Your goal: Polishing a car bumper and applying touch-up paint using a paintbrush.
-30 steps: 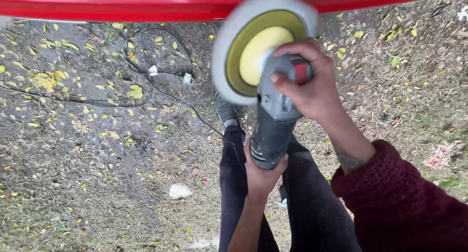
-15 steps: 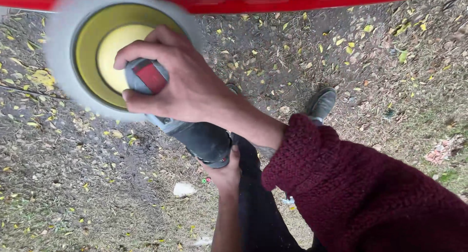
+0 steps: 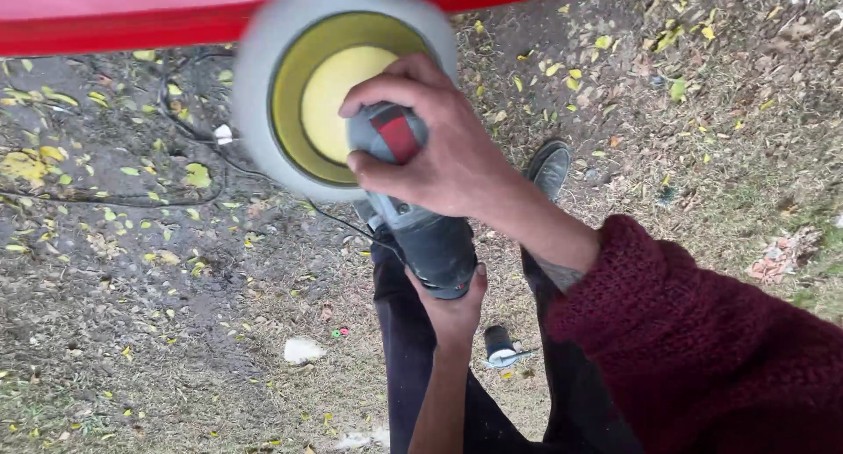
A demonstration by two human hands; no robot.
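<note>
Polisher [image 3: 413, 234] is gripped at its head by the right hand [image 3: 430, 151] and at its tail by the left hand [image 3: 452, 305]; its pad [image 3: 307, 94], shifted back rightward, is pressed against the red panel [image 3: 132, 19].

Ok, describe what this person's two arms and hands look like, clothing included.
The right hand is bare, with no glove; its forearm comes out of a chunky dark red knitted sleeve pushed back from the wrist. The left hand is also bare, and its forearm shows no sleeve. No rings or watch can be made out.
</note>
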